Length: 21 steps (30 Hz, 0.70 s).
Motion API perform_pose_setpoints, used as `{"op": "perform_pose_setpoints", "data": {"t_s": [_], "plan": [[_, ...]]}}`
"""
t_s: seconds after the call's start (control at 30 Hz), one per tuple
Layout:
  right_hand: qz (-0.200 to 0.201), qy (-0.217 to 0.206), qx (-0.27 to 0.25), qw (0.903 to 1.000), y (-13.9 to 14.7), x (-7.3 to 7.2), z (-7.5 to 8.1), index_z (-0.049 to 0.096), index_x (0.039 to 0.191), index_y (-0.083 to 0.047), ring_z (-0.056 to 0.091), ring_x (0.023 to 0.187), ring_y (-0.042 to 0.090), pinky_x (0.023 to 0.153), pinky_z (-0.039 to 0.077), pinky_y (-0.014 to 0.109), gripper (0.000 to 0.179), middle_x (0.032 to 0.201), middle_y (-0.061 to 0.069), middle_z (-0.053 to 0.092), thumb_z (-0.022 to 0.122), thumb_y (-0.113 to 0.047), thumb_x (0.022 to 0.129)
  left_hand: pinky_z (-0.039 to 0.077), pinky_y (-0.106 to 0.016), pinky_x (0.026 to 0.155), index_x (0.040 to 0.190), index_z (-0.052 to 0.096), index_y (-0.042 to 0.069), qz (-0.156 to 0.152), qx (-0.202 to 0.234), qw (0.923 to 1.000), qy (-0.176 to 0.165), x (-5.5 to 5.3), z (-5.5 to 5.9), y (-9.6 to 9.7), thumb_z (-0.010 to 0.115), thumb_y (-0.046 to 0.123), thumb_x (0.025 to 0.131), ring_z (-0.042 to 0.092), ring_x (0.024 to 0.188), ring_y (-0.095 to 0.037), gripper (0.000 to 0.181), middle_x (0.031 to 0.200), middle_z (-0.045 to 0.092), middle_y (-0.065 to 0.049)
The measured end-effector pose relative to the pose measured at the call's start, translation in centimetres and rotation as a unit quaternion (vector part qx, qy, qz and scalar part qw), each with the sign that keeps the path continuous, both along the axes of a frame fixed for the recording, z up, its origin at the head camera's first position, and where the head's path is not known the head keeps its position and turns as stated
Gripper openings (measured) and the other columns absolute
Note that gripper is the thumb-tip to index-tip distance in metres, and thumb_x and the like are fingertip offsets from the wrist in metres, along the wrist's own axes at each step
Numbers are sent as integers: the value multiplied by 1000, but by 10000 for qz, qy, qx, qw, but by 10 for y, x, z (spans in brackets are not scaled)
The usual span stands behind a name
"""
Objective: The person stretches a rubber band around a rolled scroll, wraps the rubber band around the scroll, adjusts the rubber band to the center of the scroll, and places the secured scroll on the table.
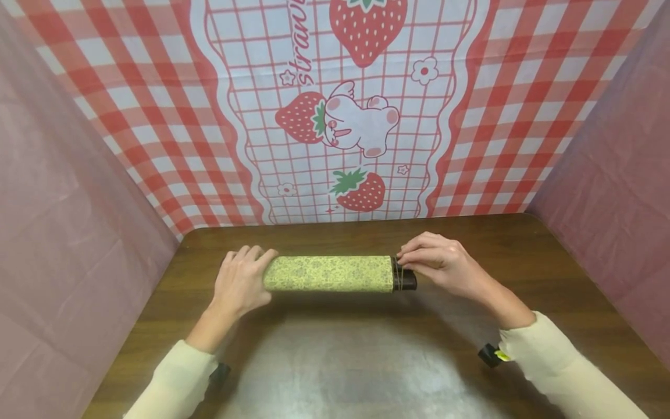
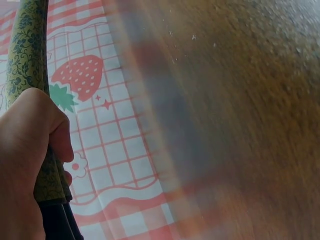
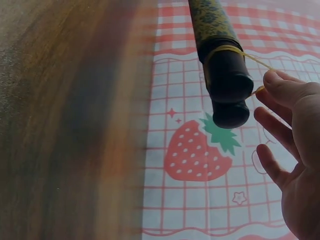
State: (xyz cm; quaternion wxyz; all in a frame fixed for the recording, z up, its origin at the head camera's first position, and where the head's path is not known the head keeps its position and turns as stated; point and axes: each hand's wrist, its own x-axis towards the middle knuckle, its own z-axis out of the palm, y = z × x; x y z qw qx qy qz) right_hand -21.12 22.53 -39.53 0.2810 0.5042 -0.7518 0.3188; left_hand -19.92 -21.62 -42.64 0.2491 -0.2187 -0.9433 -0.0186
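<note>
A rolled scroll [image 1: 330, 273] in yellow-green floral fabric is held level above the table, its two rolls side by side. My left hand [image 1: 241, 279] grips it near the left end; in the left wrist view the thumb and fingers wrap round the fabric, with dark rods [image 2: 57, 220] sticking out below. Black end knobs [image 3: 230, 82] show at the right end. A thin yellow rubber band [image 3: 227, 48] loops around these knobs. Between thumb and forefinger, my right hand [image 1: 442, 262] pinches the band and stretches it out from the knobs, the other fingers spread apart.
Beneath the hands is a dark wooden table [image 1: 335, 355]. A red-and-white strawberry cloth [image 1: 345, 221] hangs behind its far edge, and pink curtains [image 1: 68, 233] stand at both sides. Small black devices [image 1: 489, 355] sit by the sleeves.
</note>
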Motion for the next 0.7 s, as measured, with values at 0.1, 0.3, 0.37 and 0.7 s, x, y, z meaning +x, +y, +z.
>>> {"op": "perform_pose_setpoints", "data": {"t_s": [0.1, 0.3, 0.37, 0.7], "plan": [[0, -127, 46, 9999, 1, -1, -3, 88, 104, -10, 76, 103, 23, 102, 54, 7, 32, 108, 7, 84, 67, -33, 112, 62, -53, 86, 132, 75, 18, -9, 12, 10000, 24, 0, 0, 0, 86, 13, 58, 72, 99, -34, 74, 107, 79, -10], [28, -319, 207, 9993, 1, -1, -5, 89, 109, -11, 75, 106, 23, 99, 55, 9, 11, 113, 6, 84, 80, -16, 105, 62, -54, 84, 129, 75, 16, -44, 79, 9999, 144, -1, 0, 0, 88, 12, 57, 73, 97, -35, 73, 105, 79, -11], [49, -296, 225, 9993, 1, -1, -5, 89, 109, -10, 75, 106, 23, 99, 55, 10, 16, 114, 7, 84, 87, -2, 95, 62, -54, 83, 128, 75, 15, -61, 92, 9998, 176, -1, 0, 0, 89, 12, 57, 73, 96, -35, 72, 104, 78, -12], [-66, -378, 187, 9991, -1, 2, -5, 88, 109, -11, 76, 105, 22, 100, 53, 8, 47, 113, 6, 84, 90, 19, 72, 62, -54, 84, 128, 75, 16, -60, 91, 9997, 224, 0, -1, 0, 87, 12, 57, 74, 96, -34, 73, 104, 79, -11]]}}
